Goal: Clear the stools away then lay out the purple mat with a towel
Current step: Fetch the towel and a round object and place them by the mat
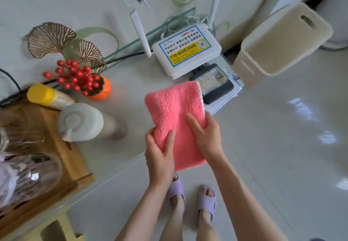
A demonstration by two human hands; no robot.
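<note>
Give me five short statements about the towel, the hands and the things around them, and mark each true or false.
1. Both hands hold the pink towel. True: the left hand grips its lower left edge and the right hand its lower right side.
2. The towel is spread flat on a purple mat. False: it is folded and held up; no mat is in view.
3. The white router carries a blue and yellow sticker. True.
4. The beige bin stands to the left of the towel. False: it is on the right, on the floor.
5. The person is barefoot. False: purple slippers are on the feet.
</note>
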